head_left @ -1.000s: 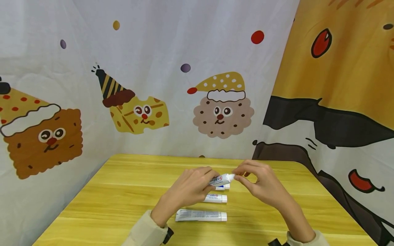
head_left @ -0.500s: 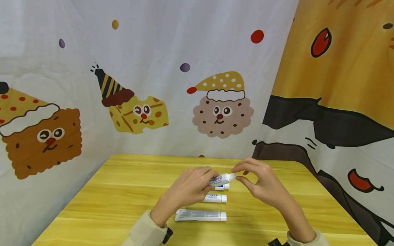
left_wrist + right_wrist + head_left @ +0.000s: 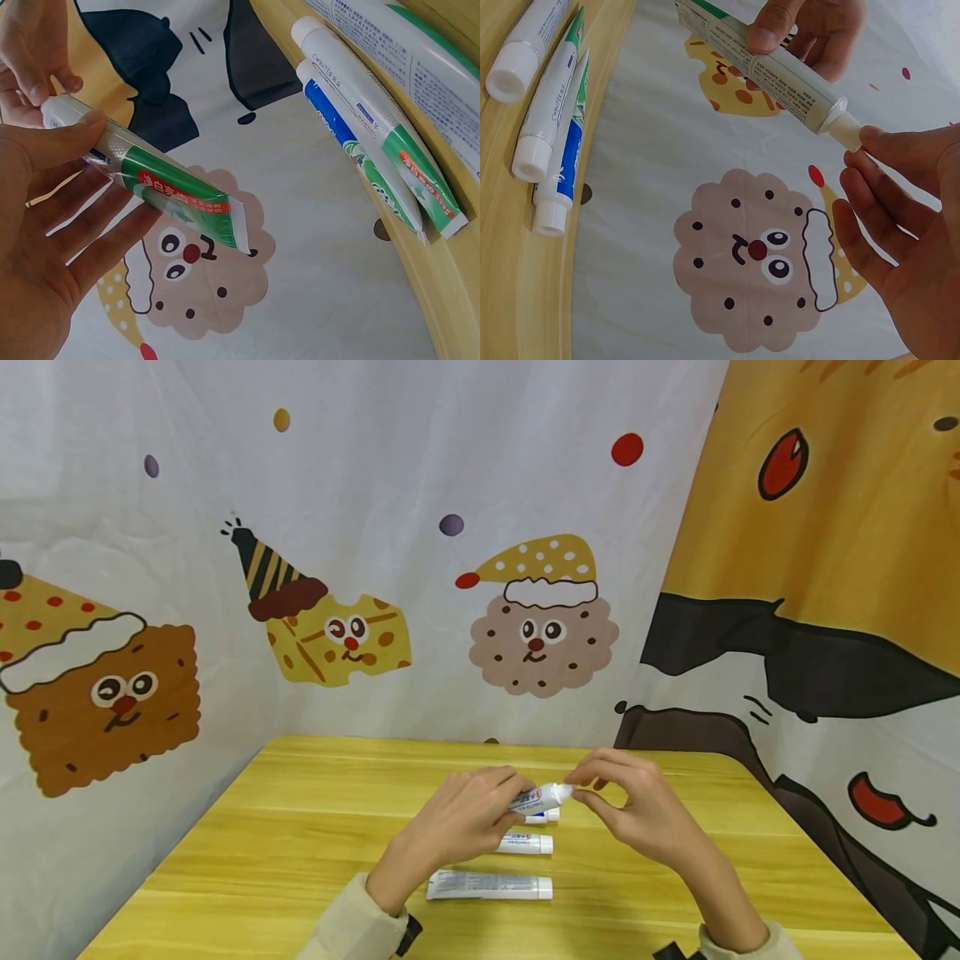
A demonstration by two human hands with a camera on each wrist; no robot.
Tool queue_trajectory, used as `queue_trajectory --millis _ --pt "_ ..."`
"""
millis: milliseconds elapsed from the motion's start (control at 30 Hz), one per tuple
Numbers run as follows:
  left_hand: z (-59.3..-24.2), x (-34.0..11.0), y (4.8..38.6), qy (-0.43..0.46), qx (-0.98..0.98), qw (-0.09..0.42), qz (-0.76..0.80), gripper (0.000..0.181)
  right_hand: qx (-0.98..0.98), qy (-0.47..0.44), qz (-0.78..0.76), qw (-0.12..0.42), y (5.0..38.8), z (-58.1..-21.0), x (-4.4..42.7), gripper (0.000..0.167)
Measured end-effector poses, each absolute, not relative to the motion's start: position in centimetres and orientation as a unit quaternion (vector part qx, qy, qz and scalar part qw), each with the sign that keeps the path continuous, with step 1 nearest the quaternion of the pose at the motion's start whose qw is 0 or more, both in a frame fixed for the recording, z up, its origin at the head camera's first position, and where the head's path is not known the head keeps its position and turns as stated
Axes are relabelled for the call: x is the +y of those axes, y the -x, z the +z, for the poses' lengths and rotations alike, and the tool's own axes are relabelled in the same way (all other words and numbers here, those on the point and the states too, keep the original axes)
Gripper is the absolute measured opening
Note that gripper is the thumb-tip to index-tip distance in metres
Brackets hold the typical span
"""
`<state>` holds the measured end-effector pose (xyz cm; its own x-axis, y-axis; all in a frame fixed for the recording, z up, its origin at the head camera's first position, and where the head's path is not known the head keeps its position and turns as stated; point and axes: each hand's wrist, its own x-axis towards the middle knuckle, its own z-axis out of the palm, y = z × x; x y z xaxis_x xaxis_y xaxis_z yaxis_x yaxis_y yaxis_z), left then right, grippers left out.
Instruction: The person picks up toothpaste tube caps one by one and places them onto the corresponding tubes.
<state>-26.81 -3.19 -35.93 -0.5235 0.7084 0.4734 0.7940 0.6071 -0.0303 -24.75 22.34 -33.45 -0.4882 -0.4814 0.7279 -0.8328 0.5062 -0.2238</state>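
My left hand (image 3: 467, 817) grips a white and green toothpaste tube (image 3: 176, 184) above the table, its cap end pointing right. In the left wrist view the thumb lies over the tube and the fingers support it from beneath. The thumb and fingertips of my right hand (image 3: 641, 806) pinch the small white cap (image 3: 845, 131) at the tube's end. Beneath the hands lie a grey-white toothpaste tube (image 3: 487, 885), a second white and green one (image 3: 528, 843) and a blue, white and green one (image 3: 569, 157). In the head view my left hand hides part of the two farther tubes.
The yellow wood-grain table (image 3: 300, 827) carries the three lying tubes in a row, their caps towards the right. Behind it hangs a white curtain (image 3: 375, 502) with cartoon prints, and another printed cloth (image 3: 825, 568) hangs at the right.
My right fingertips shift slightly at the cap, while both hands stay in nearly the same place. The tubes on the table have not moved.
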Motion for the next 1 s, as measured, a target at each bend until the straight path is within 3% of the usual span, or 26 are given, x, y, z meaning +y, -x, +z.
queue_trajectory --millis 433,767,1000 --pt "-35.86 -3.2 26.79 0.43 -0.87 0.223 -0.095 0.03 -0.824 -0.386 0.29 0.298 24.71 -33.55 22.23 0.028" --pt "-35.94 -3.17 26.88 0.433 -0.866 0.231 -0.097 0.03 -0.809 -0.414 0.289 0.301 24.92 -33.85 22.02 0.037" --pt "-36.1 -3.07 26.93 0.44 -0.859 0.243 -0.1 0.027 -0.819 -0.402 0.284 0.296 24.88 -34.0 21.96 0.031"
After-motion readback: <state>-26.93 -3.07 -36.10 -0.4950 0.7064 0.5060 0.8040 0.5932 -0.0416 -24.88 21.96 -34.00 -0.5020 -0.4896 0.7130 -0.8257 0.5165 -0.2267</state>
